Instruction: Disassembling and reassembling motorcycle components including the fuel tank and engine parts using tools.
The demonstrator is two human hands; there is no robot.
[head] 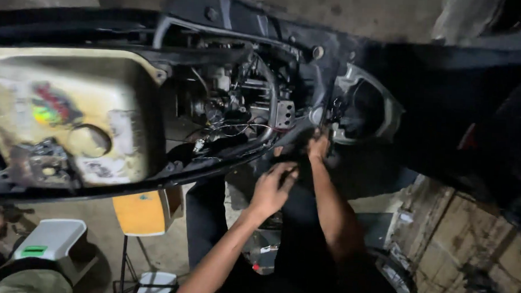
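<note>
While you leaned over the scooter (161,22), its seat (71,111) stood flipped up at the far left, showing a dirty cream underside with a colourful sticker (45,111) and a round worn patch. Right of it, the opened body exposed the engine bay (239,99), a dark tangle of hoses, metal parts and thin red and white wires (255,128). A curved black frame tube (271,100) and the black side panel (213,165) crossed in front of that bay and hid much of what lay behind your fingers. Further right sat a grey, rounded housing (365,110).

Your right hand (318,147) reached up to the lower edge of the bay, just left of the housing, its fingertips pressed against a small dark part (325,131); the shadow was too deep to tell whether they closed on it. Your left hand (273,187) hung lower and nearer, just under the panel, fingers loosely curled and half open, holding nothing that could be made out.

Below, near left, stood a stool (138,213) with an orange top, a white and grey container (52,240) with a green label, and another white object (156,284). Stained boards (459,240) lay at the near right. The part itself looked small, black and dull, touching the panel's edge.
</note>
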